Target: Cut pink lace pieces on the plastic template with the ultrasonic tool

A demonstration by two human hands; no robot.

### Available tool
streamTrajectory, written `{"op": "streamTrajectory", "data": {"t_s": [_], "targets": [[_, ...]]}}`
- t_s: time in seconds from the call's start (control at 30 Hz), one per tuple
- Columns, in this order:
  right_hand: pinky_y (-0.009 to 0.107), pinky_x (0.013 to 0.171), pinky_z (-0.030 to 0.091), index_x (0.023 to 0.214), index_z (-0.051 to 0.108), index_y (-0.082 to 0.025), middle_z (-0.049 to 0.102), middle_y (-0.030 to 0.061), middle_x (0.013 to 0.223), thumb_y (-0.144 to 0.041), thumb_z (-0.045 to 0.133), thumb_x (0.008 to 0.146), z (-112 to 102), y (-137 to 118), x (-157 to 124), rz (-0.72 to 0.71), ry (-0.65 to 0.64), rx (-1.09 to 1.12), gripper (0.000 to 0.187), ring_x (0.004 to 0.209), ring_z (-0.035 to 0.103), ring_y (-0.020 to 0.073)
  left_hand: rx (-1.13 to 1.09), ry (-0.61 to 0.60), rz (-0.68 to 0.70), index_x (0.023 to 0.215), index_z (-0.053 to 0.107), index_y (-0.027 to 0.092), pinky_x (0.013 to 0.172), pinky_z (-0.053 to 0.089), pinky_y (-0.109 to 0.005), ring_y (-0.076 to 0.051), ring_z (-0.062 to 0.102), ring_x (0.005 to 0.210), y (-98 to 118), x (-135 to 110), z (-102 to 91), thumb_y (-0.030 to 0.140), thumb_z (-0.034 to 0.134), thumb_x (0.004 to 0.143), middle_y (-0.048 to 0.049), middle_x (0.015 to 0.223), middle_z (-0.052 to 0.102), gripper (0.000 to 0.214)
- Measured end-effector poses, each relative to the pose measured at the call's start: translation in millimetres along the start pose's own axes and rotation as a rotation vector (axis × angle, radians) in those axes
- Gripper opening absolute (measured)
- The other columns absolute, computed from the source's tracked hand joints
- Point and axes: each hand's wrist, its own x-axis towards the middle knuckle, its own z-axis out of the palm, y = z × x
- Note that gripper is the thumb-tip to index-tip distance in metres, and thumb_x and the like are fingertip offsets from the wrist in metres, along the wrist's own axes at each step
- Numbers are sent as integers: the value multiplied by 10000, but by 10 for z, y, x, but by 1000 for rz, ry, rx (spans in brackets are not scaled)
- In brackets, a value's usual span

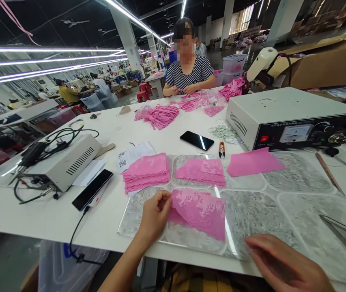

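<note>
My left hand (157,211) pinches the left edge of a pink lace fabric piece (203,213), its corner lifted a little over more pink fabric beneath. Both lie on a clear, grey-patterned mat (252,211). Off to the right, my right hand (282,259) hovers near the mat's front edge, fingers apart and nothing in them. Behind the held piece are a stack of pink lace pieces (147,172), a second pink lace stack (200,172) and a plain pink fabric piece (254,162).
Around the mat are a black phone (196,140), orange thread snips (222,150), scissors (343,229) and another phone (93,190) with a cable. A control box (294,117) and a smaller grey box (66,162) flank it. Across the table a person (189,73) handles pink strips.
</note>
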Motion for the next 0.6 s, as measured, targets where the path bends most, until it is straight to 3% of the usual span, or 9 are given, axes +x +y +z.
{"op": "streamTrajectory", "data": {"t_s": [0.1,0.23,0.47,0.6], "targets": [[245,633,601,1003,659,-226,683,52,852,-190,587,839,227,-90,259,-188,-152,-87,183,733,685,179,85,46,56,842,630,183,629,472,-238,-137,621,671,-97,-57,-64,208,516,854,-7,761,676,117],[261,595,587,953,644,-211,661,61,812,-130,502,862,404,-85,393,-274,-281,-123,187,715,663,175,187,87,155,842,634,186,683,473,-274,-160,615,741,-209,-145,-117,185,496,876,-24,780,668,143],[201,577,564,907,617,-202,643,51,782,-118,468,897,451,25,443,-373,-306,-110,172,669,655,141,335,116,270,841,620,180,663,459,-305,-173,563,711,-285,-304,-141,115,447,898,-36,720,621,193],[219,608,571,941,610,-202,646,66,832,-187,495,904,489,10,471,-359,-302,-155,121,717,666,159,377,89,331,897,632,189,713,484,-329,-183,581,784,-277,-352,-210,125,450,909,-62,843,642,193]]}}
